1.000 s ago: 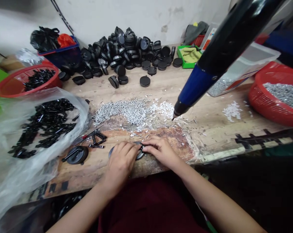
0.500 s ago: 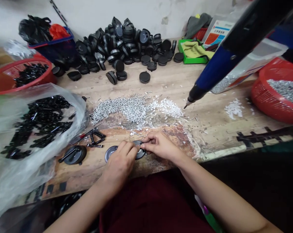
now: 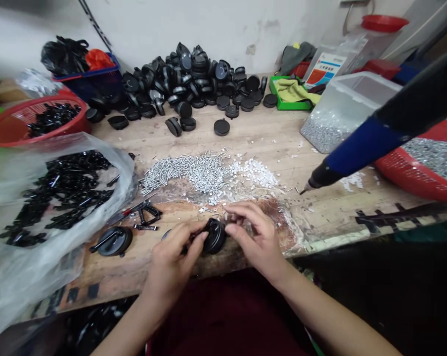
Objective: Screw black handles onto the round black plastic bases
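Scuffed wooden bench [image 3: 256, 131], left hand [image 3: 173, 252] holding round black case [image 3: 215, 238], right hand [image 3: 261, 238] parted beside it, slim metal pins [image 3: 171, 170] heaped

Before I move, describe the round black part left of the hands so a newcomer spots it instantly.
On the wooden bench, find the clear plastic bag of black pieces at left. Between it and the left hand, near the bench's front edge, lies the round black part. Unlike the loose black bars just beyond, it is a disc with one bar across it.
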Action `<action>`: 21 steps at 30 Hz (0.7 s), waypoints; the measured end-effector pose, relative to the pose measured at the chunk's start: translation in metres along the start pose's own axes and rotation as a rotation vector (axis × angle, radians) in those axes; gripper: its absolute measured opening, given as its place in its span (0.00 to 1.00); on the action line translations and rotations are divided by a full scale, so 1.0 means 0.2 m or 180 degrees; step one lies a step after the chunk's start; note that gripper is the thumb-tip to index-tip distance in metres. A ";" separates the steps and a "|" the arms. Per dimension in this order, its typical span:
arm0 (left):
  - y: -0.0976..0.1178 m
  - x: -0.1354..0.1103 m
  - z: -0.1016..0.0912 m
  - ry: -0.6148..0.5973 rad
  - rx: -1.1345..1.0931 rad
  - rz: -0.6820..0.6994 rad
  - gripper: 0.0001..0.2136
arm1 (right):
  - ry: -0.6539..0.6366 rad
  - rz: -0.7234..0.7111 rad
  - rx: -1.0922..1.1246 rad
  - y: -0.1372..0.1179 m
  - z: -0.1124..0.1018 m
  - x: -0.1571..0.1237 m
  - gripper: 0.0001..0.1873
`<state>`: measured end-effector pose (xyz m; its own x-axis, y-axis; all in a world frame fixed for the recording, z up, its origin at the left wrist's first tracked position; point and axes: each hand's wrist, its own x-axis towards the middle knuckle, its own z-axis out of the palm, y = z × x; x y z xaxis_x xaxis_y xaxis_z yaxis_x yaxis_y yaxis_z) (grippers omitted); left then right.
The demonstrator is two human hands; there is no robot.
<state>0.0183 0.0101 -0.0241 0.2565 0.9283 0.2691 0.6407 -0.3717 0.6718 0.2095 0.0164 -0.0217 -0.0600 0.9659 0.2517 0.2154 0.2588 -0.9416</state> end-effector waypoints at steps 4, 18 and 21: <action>0.06 -0.02 0.00 0.0236 -0.0785 -0.0691 0.11 | -0.0416 0.0136 0.0255 -0.02 0.06 -0.08 0.40; 0.07 -0.02 -0.06 0.0021 -0.1260 -0.0833 0.09 | -0.1057 -0.0160 -0.0325 -0.08 0.02 -0.04 0.32; 0.06 0.01 -0.09 -0.0162 -0.1267 -0.0770 0.09 | -0.1300 -0.0191 -0.0335 -0.09 0.01 -0.04 0.32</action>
<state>0.0144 0.0073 -0.0033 0.1756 0.9835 0.0446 0.3616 -0.1066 0.9262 0.2046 0.0048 -0.0080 -0.4523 0.8743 0.1762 0.2968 0.3339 -0.8946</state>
